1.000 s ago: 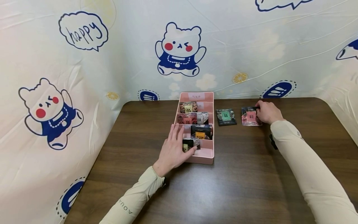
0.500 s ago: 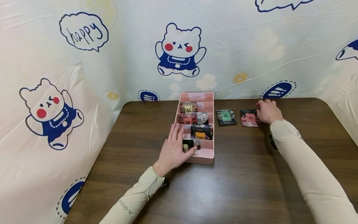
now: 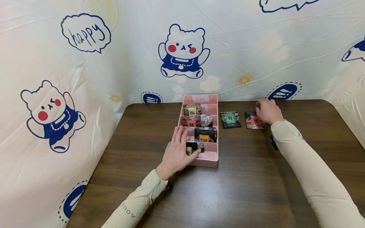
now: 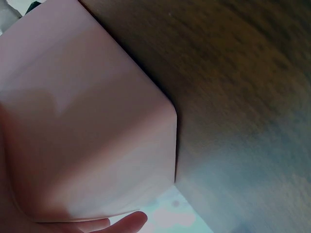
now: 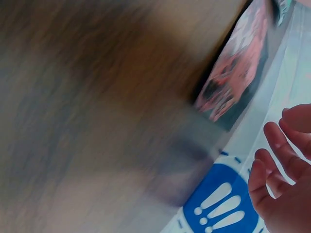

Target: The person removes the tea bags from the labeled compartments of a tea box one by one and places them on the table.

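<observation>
My left hand (image 3: 178, 152) rests on the near left side of a pink divided box (image 3: 211, 162), its fingers straight over the rim. In the left wrist view the box's side wall (image 4: 97, 121) fills much of the picture, with fingertips (image 4: 131, 223) past its rim. My right hand (image 3: 269, 111) is just above the right end of a pink-labelled sachet (image 3: 254, 122), partly covering it in the head view. From the right wrist, that sachet (image 5: 238, 63) lies flat on the table, apart from the loosely bent fingers (image 5: 279, 145), which hold nothing.
A green-labelled sachet (image 3: 230, 119) lies between the box and the pink-labelled one. Inside the box, several sachets stand in compartments, among them an orange-labelled one (image 3: 206, 134). A printed curtain (image 3: 228, 57) hangs behind the brown table (image 3: 242, 183).
The pink-labelled sachet has shifted slightly left and now lies still. My right hand has let go of it and moved up and left. The left hand stays put.
</observation>
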Motion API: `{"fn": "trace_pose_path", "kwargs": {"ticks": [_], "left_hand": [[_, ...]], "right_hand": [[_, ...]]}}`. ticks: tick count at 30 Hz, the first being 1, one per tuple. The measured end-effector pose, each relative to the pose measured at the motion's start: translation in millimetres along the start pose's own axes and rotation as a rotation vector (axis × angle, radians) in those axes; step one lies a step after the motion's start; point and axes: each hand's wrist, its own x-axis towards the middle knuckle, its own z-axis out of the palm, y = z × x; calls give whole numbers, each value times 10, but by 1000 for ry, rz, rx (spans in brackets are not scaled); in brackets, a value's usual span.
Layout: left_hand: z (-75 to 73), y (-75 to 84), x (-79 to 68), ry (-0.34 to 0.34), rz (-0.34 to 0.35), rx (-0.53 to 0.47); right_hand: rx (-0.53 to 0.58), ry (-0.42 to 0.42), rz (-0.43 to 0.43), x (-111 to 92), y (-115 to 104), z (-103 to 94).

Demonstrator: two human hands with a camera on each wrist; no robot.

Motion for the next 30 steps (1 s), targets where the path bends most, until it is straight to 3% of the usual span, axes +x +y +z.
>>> {"fn": "trace_pose_path", "kwargs": {"ticks": [8,16,22,30], "left_hand": [[0,-3,-2,-14,-7,-6],[1,-5,2,-11,-6,-4],[-7,2,12,-5,1,6],[-11,-2,0,8,5,25]], "right_hand": [[51,73,-103,55,-355,37],[98,150,-244,177,-910,148],[114,137,-302,222,-1319,216],[94,72,-336,260,-1696,358]]}}
